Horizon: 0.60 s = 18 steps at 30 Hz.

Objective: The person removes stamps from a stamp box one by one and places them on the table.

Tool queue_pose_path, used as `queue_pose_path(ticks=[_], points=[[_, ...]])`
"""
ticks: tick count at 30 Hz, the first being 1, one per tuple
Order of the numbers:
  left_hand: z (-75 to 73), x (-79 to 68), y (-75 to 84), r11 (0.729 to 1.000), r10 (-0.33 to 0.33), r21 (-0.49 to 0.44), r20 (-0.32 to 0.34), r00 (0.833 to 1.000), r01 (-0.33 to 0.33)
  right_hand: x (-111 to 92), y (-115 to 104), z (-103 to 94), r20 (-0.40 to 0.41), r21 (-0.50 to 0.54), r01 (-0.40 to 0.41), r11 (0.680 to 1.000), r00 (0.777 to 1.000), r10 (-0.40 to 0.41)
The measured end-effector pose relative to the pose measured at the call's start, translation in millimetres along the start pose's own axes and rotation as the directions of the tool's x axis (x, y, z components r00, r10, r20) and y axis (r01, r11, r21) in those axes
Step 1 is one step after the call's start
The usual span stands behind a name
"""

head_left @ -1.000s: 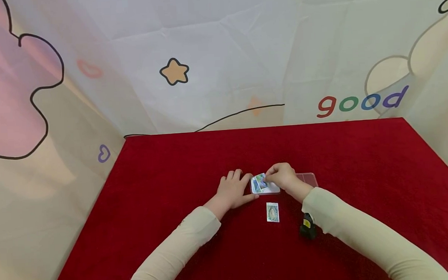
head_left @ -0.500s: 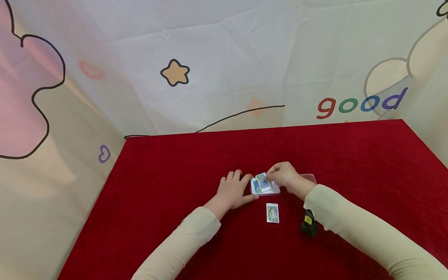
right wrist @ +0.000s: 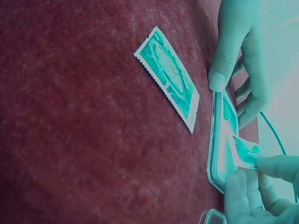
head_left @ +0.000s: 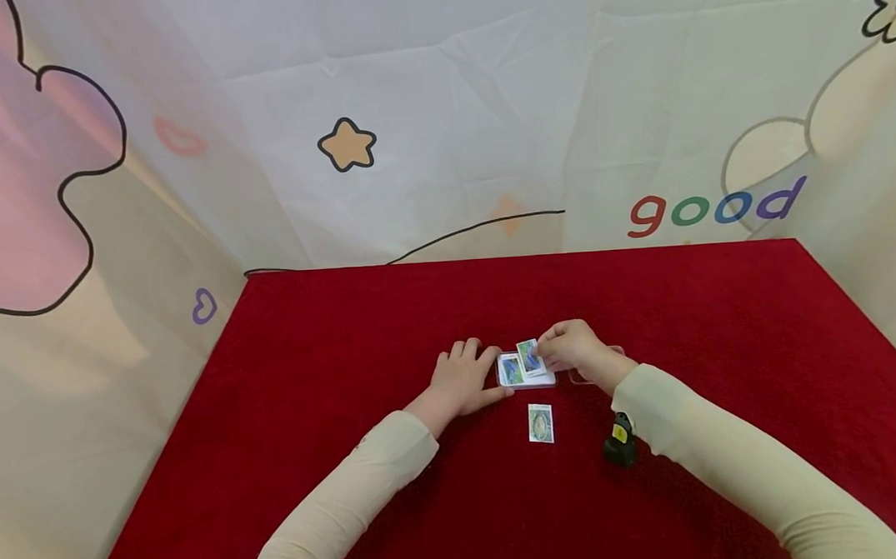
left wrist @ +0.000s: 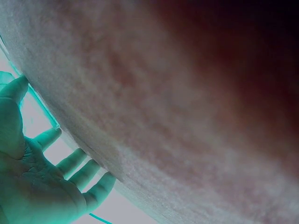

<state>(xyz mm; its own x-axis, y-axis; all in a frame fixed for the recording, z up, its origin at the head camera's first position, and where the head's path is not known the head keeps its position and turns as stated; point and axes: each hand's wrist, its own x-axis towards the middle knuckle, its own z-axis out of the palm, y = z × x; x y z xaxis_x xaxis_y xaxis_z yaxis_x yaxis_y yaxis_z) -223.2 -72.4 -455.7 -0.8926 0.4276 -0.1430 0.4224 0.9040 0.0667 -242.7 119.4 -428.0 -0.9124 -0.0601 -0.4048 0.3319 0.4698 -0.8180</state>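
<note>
At case edge (head_left: 533, 384), left hand (head_left: 458, 382)

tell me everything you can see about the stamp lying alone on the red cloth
The stamp is a small, thin rectangle that looks like paper, with toothed edges and a pale border round a greenish picture with an oval in it. It lies flat, picture up, on the red cloth, on the wearer's side of the shallow case and apart from it. Only the cloth touches it.

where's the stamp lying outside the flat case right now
In the head view, the stamp lies on the red cloth, right of centre, just below the flat case and right of the left hand.
</note>
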Motion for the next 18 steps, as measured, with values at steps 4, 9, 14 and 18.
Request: queue_pose_path(ticks=[4,9,14,18], points=[[-1.5,-0.7,0.3,1.0,-0.001,-0.001,-0.001,1.0,0.001,1.3,1.3,-1.7,0.008,0.035,-0.016,0.999,1.0,0.016],[-1.9,-1.5,0.4,1.0,0.001,-0.003,-0.002,1.0,-0.001,0.7,2.5,-2.0,0.008,0.066,-0.029,0.997,1.0,0.029],[-0.2,-1.0,0.4,1.0,0.001,-0.005,-0.001,1.0,-0.001,-2.1,2.5,-2.4,0.0,0.081,-0.036,0.996,0.999,0.036],[-1.5,-1.1,0.9,1.0,0.003,-0.007,-0.002,1.0,-0.003,-3.7,4.2,-4.1,0.001,0.093,-0.024,0.995,1.0,0.024]])
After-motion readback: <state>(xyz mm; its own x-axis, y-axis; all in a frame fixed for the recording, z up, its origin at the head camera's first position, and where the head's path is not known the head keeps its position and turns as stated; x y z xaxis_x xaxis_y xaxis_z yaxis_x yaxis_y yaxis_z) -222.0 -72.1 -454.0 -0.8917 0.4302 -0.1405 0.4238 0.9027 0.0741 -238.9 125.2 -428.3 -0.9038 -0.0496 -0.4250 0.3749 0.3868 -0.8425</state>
